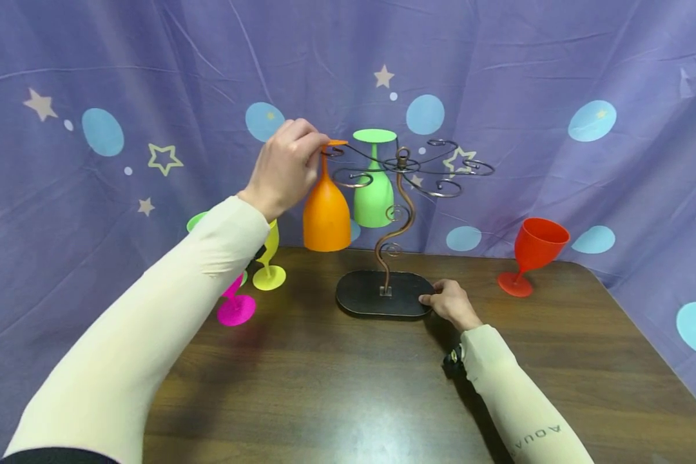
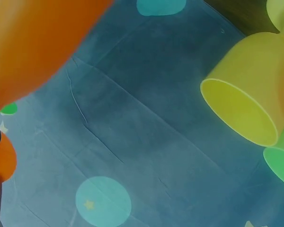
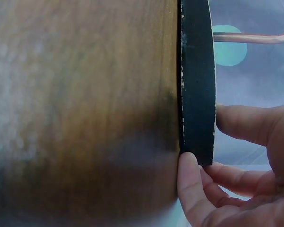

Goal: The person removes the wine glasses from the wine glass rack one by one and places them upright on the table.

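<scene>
My left hand (image 1: 287, 164) pinches the foot of an orange plastic goblet (image 1: 327, 219), which hangs upside down with its stem at a curled hook on the left of a metal glass rack (image 1: 413, 209). Whether the hook bears its weight I cannot tell. Beside it a light green goblet (image 1: 374, 200) hangs upside down from the rack, apart from both hands. Down at the table, my right hand (image 1: 452, 303) grips the right end of the rack's black oval base (image 1: 359, 290). In the right wrist view the thumb presses on the base (image 3: 197, 80) and fingertips touch its edge.
Left on the wooden table (image 1: 336, 374), partly behind my left arm, stand a yellow goblet (image 1: 269, 277), a pink goblet (image 1: 236, 310) and another green goblet (image 1: 197, 220). A red goblet (image 1: 539, 245) stands upright at the right. Behind hangs a purple patterned curtain (image 1: 336, 58).
</scene>
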A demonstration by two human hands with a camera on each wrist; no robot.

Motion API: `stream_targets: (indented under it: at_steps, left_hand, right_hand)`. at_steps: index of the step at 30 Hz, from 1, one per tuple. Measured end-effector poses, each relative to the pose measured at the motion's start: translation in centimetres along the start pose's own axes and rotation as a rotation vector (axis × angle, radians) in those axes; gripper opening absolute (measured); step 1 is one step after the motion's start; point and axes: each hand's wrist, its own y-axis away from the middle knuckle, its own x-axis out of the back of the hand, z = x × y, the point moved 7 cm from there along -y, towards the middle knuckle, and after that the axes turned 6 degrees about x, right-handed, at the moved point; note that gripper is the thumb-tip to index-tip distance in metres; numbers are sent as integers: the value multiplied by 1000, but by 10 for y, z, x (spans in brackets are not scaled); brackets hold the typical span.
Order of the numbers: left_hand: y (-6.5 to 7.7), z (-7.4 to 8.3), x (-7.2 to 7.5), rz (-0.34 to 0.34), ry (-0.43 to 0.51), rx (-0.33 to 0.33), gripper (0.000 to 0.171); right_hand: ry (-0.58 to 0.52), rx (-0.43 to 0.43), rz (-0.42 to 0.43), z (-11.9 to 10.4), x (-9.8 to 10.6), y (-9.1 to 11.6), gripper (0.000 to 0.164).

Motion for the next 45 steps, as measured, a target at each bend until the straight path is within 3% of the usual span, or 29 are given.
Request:
stream_targets:
  at_steps: [5,9,15,31,40,45]
  left_hand:
    - [-10,-6,-8,-37,-41,102,22]
    - [-15,-6,-13,-70,-36,127,20]
    - [-13,2,-14,-103,-4,92,20]
    - [2,29,8,-75,63,12,16]
    - [4,56,12,-78,141,-12,16]
    - [5,76,15,-41,190,-76,14]
  right_hand:
    - [2,12,2,-2,-1,1,48]
    - [-2,21,2,-3,-1,2,48]
    - [-14,19,1,-4,-1,2,50]
    - [6,20,4,-2,0,1,51]
    - [-6,13,-16,0,-1,1,46]
    - [-10,15,-23,-1,0,2,46]
